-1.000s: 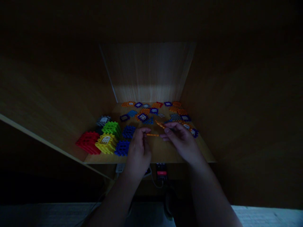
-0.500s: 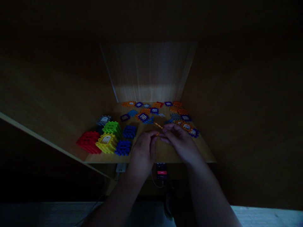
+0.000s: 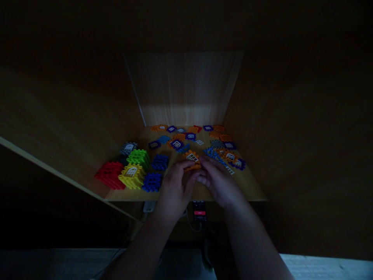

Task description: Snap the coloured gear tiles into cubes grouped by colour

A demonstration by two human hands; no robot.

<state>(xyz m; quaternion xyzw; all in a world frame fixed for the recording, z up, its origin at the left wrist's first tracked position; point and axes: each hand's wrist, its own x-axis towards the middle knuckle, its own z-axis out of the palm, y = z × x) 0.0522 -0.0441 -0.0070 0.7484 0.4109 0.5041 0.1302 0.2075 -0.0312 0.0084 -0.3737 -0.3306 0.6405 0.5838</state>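
Here, the left hand (image 3: 174, 187) and right hand (image 3: 219, 183) meet fingertip to fingertip, both pinching the orange tile (image 3: 192, 157), which tilts up just beyond them over the surface (image 3: 248, 183), equally near both.

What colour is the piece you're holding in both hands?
The piece is orange with a whitish window; head view.

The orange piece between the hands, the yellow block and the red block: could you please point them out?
orange piece (image 3: 192, 157): head view, on its white window panel.
yellow block (image 3: 131, 173): head view, on its top face.
red block (image 3: 108, 173): head view, on its top.
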